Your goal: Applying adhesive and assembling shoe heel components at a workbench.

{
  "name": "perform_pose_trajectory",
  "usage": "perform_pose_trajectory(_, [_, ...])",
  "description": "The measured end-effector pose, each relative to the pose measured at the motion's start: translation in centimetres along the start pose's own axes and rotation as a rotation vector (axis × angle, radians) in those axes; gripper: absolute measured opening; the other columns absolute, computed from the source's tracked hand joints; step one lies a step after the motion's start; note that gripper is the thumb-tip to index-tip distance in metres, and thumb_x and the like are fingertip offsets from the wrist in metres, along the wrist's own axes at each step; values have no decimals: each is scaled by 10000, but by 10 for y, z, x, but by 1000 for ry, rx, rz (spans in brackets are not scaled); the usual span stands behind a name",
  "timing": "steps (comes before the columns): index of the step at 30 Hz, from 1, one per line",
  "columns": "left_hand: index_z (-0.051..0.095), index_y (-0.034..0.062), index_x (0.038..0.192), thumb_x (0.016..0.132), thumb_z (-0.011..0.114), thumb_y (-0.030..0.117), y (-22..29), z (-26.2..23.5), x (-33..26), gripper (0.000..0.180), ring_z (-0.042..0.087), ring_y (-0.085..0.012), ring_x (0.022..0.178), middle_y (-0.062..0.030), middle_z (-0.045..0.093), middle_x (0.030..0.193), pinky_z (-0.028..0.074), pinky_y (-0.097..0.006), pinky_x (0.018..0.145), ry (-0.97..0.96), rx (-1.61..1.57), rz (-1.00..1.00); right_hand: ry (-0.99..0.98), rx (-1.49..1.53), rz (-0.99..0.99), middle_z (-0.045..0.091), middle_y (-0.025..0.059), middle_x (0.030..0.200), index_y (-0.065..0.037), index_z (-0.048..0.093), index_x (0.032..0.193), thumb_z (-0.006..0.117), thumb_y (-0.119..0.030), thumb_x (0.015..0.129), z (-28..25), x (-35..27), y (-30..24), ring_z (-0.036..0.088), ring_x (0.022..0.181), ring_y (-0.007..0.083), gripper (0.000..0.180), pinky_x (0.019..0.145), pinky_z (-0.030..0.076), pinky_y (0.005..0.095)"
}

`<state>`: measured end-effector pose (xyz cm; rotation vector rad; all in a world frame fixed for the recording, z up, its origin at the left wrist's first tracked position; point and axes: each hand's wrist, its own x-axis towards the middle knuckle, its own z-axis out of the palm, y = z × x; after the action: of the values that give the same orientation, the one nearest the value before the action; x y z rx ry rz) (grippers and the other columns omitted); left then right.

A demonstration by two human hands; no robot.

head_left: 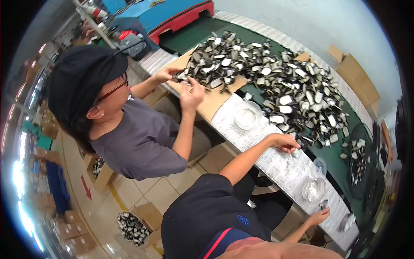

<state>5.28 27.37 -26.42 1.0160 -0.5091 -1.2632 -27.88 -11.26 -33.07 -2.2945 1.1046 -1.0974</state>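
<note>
My left hand (283, 143) reaches over the paper-covered table edge (269, 157), its fingers pinched together beside the large pile. A small pale bit shows at its fingertips; what it is I cannot make out. Nearer to me, my right hand (318, 216) grips a small dark part with a pale side (324, 204) between thumb and fingers. Just beyond it stands a clear round tub (314, 190) with pale contents. Along the far side spreads a heap of small black parts with whitish, rounded plates (297, 93).
A co-worker (129, 125) in a black cap sits at the left, both hands on a small part (181, 77). Another clear tub (247, 115) stands between us. A round container (347, 222) is at the right end. A bin of parts (132, 228) stands on the floor.
</note>
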Motion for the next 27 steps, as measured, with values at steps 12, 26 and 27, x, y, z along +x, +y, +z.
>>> perform_pose_trajectory(12, [574, 75, 585, 949, 550, 352, -8, 24, -4, 459, 412, -55, 442, 18, 509, 530, 298, -213, 420, 290, 151, 209, 9, -57, -169, 618, 234, 1086, 77, 604, 1093, 490, -241, 979, -11, -7, -14, 568, 1011, 383, 357, 905, 437, 425])
perform_pose_trajectory(26, [553, 80, 528, 932, 582, 323, -21, 13, -1, 472, 386, -61, 413, 12, 509, 492, 303, -236, 416, 281, 286, 318, 26, -101, -215, 626, 226, 1036, 65, 616, 1060, 484, -255, 972, -6, -7, -19, 579, 957, 390, 358, 868, 445, 441])
perform_pose_trajectory(27, [553, 80, 528, 932, 582, 323, -21, 12, 0, 472, 386, -61, 413, 12, 509, 492, 303, -236, 416, 284, 280, 325, 24, -111, -211, 626, 228, 1038, 63, 617, 1062, 481, -260, 972, -6, -7, -20, 578, 959, 392, 362, 868, 445, 442])
